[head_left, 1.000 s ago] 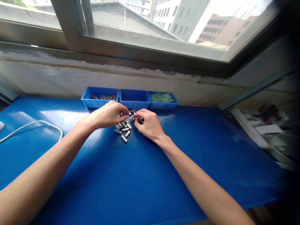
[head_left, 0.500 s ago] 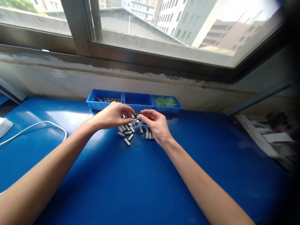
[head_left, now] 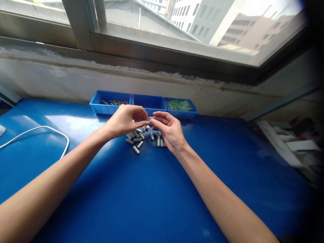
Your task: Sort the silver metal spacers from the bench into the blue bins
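Observation:
My left hand (head_left: 128, 118) is closed, its thumb and fingertips pinched at one end of a small metal screw (head_left: 149, 120). On the other end, my right hand (head_left: 170, 130) pinches with thumb and forefinger; its other fingers are curled. The fingertips nearly meet and hide most of the piece. Just below them lie a few loose screws (head_left: 146, 128) with shiny heads. Hexagonal metal standoffs (head_left: 136, 150) are scattered under my left hand. More standoffs (head_left: 160, 143) stand side by side in a group by my right palm, partly covered by it.
Behind the hands, three joined blue bins line the wall: the left bin (head_left: 94, 104) holds screws, the middle bin (head_left: 149, 109) shows a bare inside, and the right bin (head_left: 193, 114) holds green bagged bits. A white cable (head_left: 66, 138) curves across the blue table (head_left: 141, 195) at left.
My left thumb and fingers have closed together and moved right to meet the piece at my right fingertips. Both hands sit slightly higher. The view has shifted slightly.

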`<state>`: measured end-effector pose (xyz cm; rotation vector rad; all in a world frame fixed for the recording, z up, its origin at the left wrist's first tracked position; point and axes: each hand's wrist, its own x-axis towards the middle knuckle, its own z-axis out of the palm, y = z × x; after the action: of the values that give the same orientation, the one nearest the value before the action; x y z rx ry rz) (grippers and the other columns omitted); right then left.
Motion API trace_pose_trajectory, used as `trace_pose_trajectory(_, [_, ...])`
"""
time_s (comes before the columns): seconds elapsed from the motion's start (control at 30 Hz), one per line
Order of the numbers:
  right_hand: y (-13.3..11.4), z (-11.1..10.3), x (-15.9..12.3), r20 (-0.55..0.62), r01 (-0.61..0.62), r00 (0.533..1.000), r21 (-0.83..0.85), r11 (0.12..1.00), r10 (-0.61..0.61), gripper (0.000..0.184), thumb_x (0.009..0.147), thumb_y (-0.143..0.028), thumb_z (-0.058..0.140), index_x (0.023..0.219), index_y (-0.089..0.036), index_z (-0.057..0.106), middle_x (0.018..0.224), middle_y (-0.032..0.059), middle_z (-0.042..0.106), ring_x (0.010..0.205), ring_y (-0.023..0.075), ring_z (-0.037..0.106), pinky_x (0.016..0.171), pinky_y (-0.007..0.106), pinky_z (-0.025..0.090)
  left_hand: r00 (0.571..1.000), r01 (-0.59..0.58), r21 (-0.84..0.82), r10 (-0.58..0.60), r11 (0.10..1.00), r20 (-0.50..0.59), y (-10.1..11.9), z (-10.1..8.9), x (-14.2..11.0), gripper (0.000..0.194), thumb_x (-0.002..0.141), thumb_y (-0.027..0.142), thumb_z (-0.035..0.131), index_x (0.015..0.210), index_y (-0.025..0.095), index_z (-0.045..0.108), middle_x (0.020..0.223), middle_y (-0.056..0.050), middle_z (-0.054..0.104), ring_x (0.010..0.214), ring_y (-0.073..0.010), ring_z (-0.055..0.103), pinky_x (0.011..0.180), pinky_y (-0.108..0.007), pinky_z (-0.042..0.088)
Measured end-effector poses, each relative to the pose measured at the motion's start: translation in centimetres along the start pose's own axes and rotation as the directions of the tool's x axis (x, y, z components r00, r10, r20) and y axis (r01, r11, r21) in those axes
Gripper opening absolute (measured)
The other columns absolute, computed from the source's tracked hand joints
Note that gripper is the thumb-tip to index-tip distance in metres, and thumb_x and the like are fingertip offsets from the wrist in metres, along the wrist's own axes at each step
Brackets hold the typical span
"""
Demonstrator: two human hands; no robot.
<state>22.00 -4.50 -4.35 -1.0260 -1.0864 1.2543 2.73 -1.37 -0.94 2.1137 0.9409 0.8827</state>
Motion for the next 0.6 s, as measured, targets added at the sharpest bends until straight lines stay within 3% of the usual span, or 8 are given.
trace_pose_trajectory(0.3, [-0.28,0.22,-0.25,0.018,-0.015,1.000,0.116,0.993,0.013,0.044,0.063,-0.031,0.092,0.100,-0.022,0.070,0.093,0.0018,0.079,0.088,0.0168,0.074,0.087,0.031,0.058,0.996,0.087,-0.277,-0.093,0.957,-0.009,0.11,0.11,0.08,0.043,0.070,0.046,0.085,0.094,0.014,0.067,0.089,-0.008,0.077,0.084,-0.0225,0.075,0.076,-0.030,0.059])
trace_pose_trajectory(0.47, [-0.06,0.27,-0.15,-0.015,0.017,1.000,0.052,0.999,-0.016,0.043,0.064,-0.033,0.091,0.100,-0.021,0.070,0.097,0.0034,0.079,0.092,0.0186,0.074,0.088,0.033,0.059,0.992,0.123,-0.314,-0.123,0.941,0.020,0.10,-0.02,0.01,0.050,0.069,0.044,0.086,0.105,0.015,0.065,0.083,-0.007,0.076,0.078,-0.0215,0.074,0.069,-0.028,0.057])
trace_pose_trajectory(0.6, [-0.17,-0.03,-0.14,0.006,0.072,0.997,-0.060,0.996,-0.072,0.036,0.075,-0.037,0.084,0.103,-0.021,0.068,0.100,0.0058,0.078,0.093,0.0210,0.075,0.088,0.035,0.059,0.986,0.156,-0.289,-0.167,0.945,-0.014,-0.07,-0.68,0.18,0.044,0.068,0.042,0.085,0.099,0.015,0.068,0.080,-0.006,0.075,0.074,-0.0207,0.073,0.067,-0.027,0.057])
